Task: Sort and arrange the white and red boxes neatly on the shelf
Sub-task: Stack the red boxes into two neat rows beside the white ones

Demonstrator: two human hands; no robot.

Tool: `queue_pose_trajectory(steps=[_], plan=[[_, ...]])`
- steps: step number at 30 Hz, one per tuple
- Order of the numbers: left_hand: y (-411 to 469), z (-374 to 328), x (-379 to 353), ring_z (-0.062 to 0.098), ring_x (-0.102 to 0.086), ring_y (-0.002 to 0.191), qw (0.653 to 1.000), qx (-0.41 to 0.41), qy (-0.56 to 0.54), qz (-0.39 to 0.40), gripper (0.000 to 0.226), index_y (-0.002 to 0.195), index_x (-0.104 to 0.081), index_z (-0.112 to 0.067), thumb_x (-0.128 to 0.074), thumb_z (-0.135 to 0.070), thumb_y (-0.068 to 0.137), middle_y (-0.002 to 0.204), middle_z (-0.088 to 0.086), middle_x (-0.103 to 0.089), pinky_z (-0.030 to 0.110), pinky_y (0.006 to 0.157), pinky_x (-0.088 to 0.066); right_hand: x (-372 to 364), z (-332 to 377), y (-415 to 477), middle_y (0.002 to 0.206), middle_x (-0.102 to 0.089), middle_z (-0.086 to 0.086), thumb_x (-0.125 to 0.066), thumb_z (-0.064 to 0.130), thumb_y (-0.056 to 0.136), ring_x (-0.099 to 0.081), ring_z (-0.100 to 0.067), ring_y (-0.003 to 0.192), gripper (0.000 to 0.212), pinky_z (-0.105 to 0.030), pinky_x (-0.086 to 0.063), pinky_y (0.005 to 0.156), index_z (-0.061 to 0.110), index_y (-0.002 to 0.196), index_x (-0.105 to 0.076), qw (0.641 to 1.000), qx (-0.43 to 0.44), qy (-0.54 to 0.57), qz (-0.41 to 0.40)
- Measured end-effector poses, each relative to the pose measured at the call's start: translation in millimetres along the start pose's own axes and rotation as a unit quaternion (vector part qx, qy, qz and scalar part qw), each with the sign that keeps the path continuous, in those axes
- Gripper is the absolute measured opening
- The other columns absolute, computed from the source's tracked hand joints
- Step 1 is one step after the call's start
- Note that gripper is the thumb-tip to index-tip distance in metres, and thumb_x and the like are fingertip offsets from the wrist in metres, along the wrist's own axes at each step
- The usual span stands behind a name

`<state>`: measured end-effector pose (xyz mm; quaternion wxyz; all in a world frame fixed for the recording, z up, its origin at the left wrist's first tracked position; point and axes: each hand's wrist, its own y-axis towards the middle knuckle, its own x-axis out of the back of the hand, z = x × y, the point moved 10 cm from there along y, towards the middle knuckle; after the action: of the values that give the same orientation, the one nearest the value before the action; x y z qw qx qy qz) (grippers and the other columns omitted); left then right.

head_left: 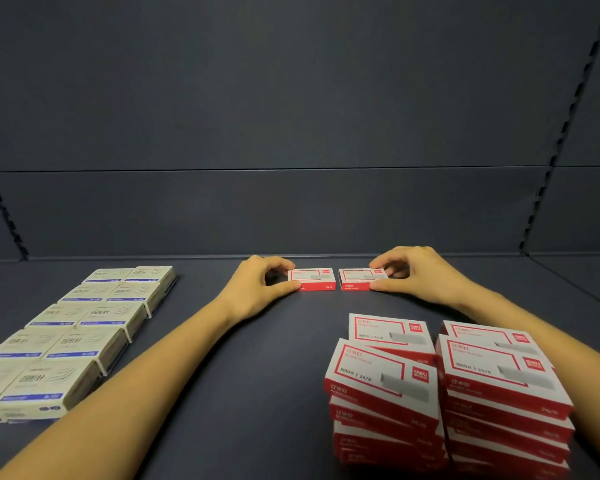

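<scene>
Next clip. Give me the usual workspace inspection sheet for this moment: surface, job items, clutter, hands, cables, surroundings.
Surface: dark shelf board, flat and matte.
Job's things: left red box and right red box lie flat side by side near the back, with a small gap between them. The red box stacks at front right are skewed. The white boxes sit in two tidy rows at the left.
Clutter: nothing seen.
Grippers: left hand pinches the left red box, thumb in front and fingers behind. The right hand pinches the right red box the same way.
Cables: nothing seen.
Surroundings: dark back panel; slotted uprights at the sides.
</scene>
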<state>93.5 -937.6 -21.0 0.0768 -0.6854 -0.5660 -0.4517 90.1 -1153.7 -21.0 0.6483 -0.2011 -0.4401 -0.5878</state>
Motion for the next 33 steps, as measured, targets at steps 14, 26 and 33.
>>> queue_pose_trajectory(steps=[14, 26, 33], plan=[[-7, -12, -5, 0.012, -0.045, 0.116, 0.998, 0.009, 0.057, 0.026, 0.037, 0.124, -0.055, -0.015, -0.055, -0.030, 0.090, 0.126, -0.003, -0.055, 0.016, 0.092, -0.031, 6, -1, -8, 0.109, -0.063, 0.005, -0.069, 0.033, 0.079, -0.060, -0.006, 0.092, 0.036, -0.011, -0.045, 0.073, 0.020, 0.112, -0.064, 1.000, -0.005, 0.027, 0.002], [-92, -116, 2, 0.014, -0.062, 0.105, 0.959, -0.084, -0.179, 0.203, 0.034, 0.105, -0.067, -0.026, -0.066, -0.037, 0.073, 0.108, -0.003, -0.067, 0.020, 0.092, -0.047, 85, 73, -114, 0.101, -0.069, 0.021, -0.054, 0.062, 0.076, -0.063, 0.000, 0.097, 0.032, -0.021, -0.050, 0.083, 0.041, 0.096, -0.068, 0.996, 0.089, 0.027, -0.004], [-101, -123, 0, 0.016, -0.062, 0.101, 0.962, -0.105, -0.167, 0.188, 0.031, 0.100, -0.066, -0.029, -0.072, -0.033, 0.070, 0.104, -0.006, -0.067, 0.023, 0.089, -0.050, 79, 81, -163, 0.101, -0.063, 0.026, -0.055, 0.086, 0.053, -0.059, -0.002, 0.093, 0.060, -0.020, -0.050, 0.068, 0.052, 0.103, -0.058, 0.990, 0.104, -0.080, 0.055]])
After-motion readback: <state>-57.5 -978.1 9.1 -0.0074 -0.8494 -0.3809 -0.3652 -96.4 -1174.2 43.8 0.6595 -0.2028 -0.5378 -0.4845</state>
